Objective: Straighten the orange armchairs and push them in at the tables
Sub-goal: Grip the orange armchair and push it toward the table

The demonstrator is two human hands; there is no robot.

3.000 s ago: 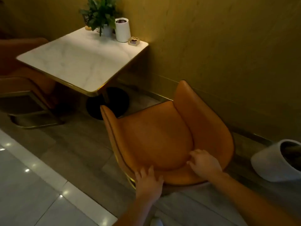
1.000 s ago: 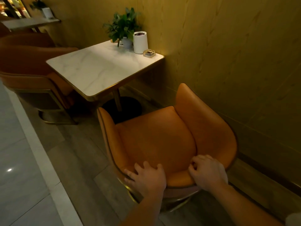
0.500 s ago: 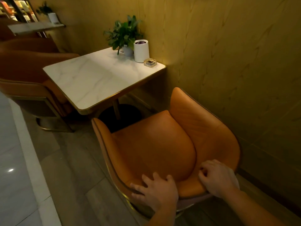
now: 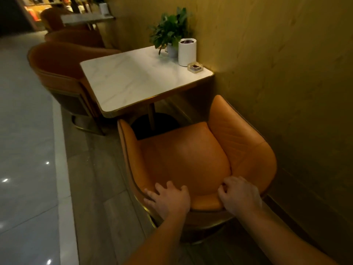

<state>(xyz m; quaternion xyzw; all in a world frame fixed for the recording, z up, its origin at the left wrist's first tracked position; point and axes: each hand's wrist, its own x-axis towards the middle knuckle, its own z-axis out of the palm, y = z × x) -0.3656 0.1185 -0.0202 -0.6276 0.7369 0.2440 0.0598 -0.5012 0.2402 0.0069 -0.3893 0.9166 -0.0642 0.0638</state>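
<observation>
An orange armchair [image 4: 183,155] stands right in front of me, its open side toward the white marble table [image 4: 133,81]. My left hand [image 4: 170,201] grips the top of its backrest on the left. My right hand [image 4: 240,196] grips the same rim on the right, fingers curled over the edge. The seat's front edge lies close to the table's black pedestal base [image 4: 154,123]. The chair's right arm sits near the wall [image 4: 286,73]. A second orange armchair [image 4: 63,73] stands at the table's far side, its back toward the aisle.
On the table near the wall stand a potted plant [image 4: 170,33], a white cylinder [image 4: 187,51] and a small glass dish [image 4: 194,67]. More armchairs [image 4: 76,38] and another table [image 4: 86,19] continue along the wall. A glossy tiled aisle [image 4: 24,150] runs on the left.
The armchair has slid forward toward the table and closer to the wall, with both hands still on its backrest. My view has lifted, showing more chairs farther along.
</observation>
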